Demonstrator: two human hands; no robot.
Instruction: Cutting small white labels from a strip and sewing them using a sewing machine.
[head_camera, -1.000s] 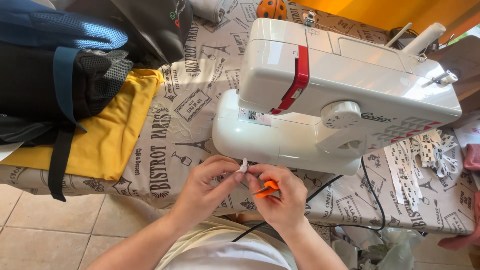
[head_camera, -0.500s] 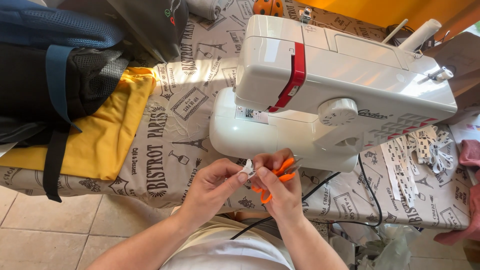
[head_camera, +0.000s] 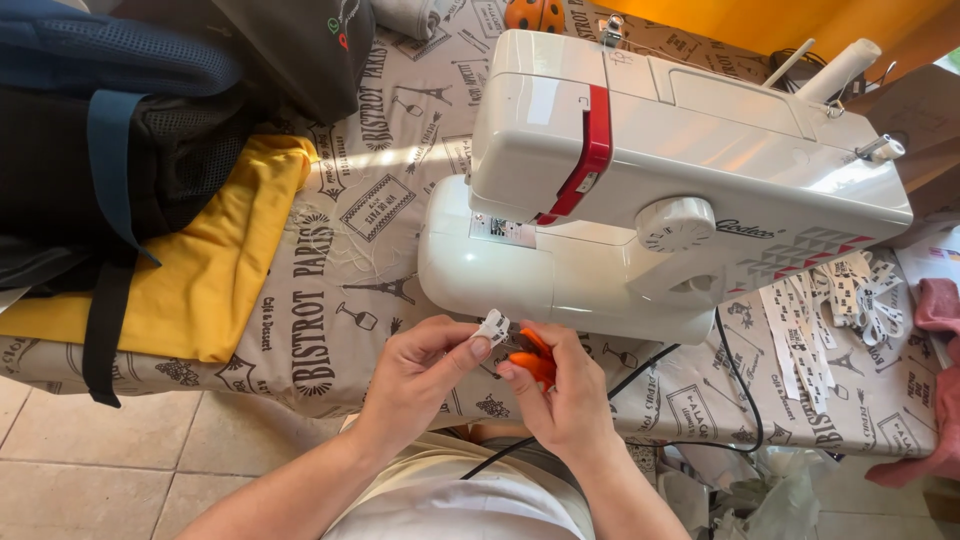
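From the head view, my left hand (head_camera: 420, 375) pinches a small white printed label (head_camera: 493, 326) between thumb and forefinger. My right hand (head_camera: 565, 395) is closed around orange snips (head_camera: 537, 358), at four o'clock of the label and just beside it. The white sewing machine (head_camera: 650, 190) sits at twelve o'clock of both hands, on the printed tablecloth (head_camera: 330, 290).

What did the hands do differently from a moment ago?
The right hand closed its small orange snips: half a second ago the orange handles were spread apart, now they lie together, right beside the white label. The left hand still pinches that label between its fingertips. The white sewing machine, yellow cloth and dark backpack stayed where they were.
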